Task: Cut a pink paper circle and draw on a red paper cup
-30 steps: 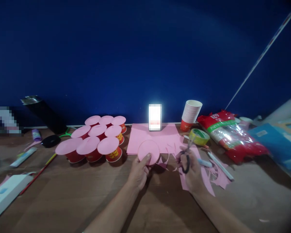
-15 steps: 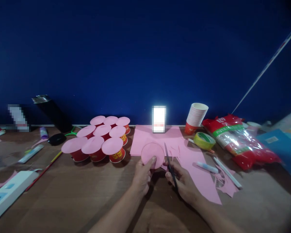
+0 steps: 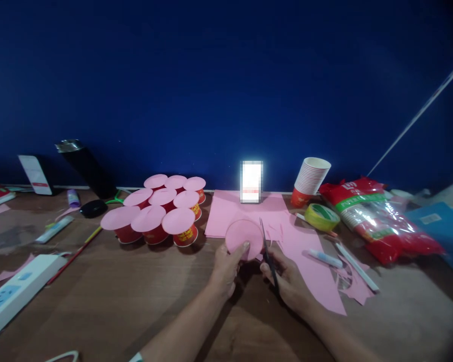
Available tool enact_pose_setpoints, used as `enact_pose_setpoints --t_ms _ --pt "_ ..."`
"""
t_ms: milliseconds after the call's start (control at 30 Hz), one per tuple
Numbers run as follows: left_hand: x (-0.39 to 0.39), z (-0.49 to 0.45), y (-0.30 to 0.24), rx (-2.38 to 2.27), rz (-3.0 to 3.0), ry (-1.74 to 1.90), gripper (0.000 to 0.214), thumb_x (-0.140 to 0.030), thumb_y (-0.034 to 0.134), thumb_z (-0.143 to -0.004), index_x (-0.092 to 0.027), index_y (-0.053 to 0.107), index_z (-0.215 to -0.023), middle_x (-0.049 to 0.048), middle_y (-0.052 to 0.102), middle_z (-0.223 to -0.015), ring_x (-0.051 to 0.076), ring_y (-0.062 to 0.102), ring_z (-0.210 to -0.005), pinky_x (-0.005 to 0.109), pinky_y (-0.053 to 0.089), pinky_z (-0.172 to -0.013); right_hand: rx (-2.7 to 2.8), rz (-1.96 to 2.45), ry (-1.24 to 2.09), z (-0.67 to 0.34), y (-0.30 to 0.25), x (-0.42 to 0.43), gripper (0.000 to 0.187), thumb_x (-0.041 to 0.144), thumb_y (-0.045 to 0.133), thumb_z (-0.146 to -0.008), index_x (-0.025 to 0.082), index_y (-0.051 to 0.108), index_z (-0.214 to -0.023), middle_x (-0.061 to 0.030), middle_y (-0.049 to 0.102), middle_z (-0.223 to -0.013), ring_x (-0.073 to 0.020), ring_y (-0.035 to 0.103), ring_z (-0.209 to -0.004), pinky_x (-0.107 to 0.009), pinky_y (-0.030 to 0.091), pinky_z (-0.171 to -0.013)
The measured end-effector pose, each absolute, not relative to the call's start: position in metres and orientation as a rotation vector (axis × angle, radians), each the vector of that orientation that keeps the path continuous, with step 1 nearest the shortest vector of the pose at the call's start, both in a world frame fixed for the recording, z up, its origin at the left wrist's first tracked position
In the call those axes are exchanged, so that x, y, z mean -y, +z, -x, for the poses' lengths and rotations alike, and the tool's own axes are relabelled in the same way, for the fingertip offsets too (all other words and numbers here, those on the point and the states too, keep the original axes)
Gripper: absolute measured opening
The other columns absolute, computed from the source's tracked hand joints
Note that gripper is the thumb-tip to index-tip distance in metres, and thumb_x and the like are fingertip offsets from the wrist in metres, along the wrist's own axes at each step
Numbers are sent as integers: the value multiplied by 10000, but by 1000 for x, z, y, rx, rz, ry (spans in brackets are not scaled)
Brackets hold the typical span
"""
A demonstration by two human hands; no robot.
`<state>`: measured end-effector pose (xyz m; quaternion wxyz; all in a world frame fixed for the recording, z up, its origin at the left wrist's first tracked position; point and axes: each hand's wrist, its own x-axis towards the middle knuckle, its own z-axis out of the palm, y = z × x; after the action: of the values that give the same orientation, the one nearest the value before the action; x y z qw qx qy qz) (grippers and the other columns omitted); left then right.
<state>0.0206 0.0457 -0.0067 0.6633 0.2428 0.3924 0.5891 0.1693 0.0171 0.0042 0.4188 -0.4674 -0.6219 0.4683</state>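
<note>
Between thumb and fingers, my left hand [image 3: 228, 264] grips a pink paper disc [image 3: 243, 236] with a dark drawn outline along its edge. My right hand [image 3: 283, 276] is closed on dark scissors [image 3: 268, 256], whose blades point up and away from me at the disc's right edge. Beyond the disc lies a stack of pink paper [image 3: 224, 211]. A cut pink sheet [image 3: 313, 266] spreads to the right. To the left, several red paper cups [image 3: 184, 236] stand in rows, each topped by a pink paper disc [image 3: 149, 217].
A stack of paper cups [image 3: 311, 176] leans at the back right, near yellow tape [image 3: 322, 217] and a red plastic package [image 3: 377, 216]. A lit phone [image 3: 251, 182] stands against the blue wall. At left are a power strip [image 3: 18, 291] and a black flask [image 3: 86, 168].
The whole view has shifted slightly, so most things sit a little further right. Both hands keep their hold on the disc and scissors.
</note>
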Motion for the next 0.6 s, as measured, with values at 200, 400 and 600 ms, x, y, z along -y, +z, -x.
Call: enact_pose_setpoints --t_ms 200,400,600 --pt "-47 -21 -6 -899 -567 1349 450 -334 824 -612 -67 692 -949 138 740 -863 204 692 -742 310 541 -723 1562 1157 1189 -169 5 -18 395 427 601 -839 194 603 -1158 -25 583 -811 -138 538 -664 -225 472 -588" --pt "-47 -22 -5 -914 -549 1360 465 -332 847 -566 -75 703 -926 131 740 -869 207 690 -756 322 536 -751 1587 1152 1189 -170 3 -18 398 421 585 -856 201 585 -1188 -23 582 -811 -133 541 -655 -225 477 -588" --pt "-46 -22 -4 -939 -569 1348 440 -334 831 -590 -71 698 -917 128 741 -852 185 683 -704 301 538 -710 1562 1155 1188 -170 1 -18 409 419 605 -844 187 591 -1180 -25 577 -808 -129 540 -647 -226 488 -581"
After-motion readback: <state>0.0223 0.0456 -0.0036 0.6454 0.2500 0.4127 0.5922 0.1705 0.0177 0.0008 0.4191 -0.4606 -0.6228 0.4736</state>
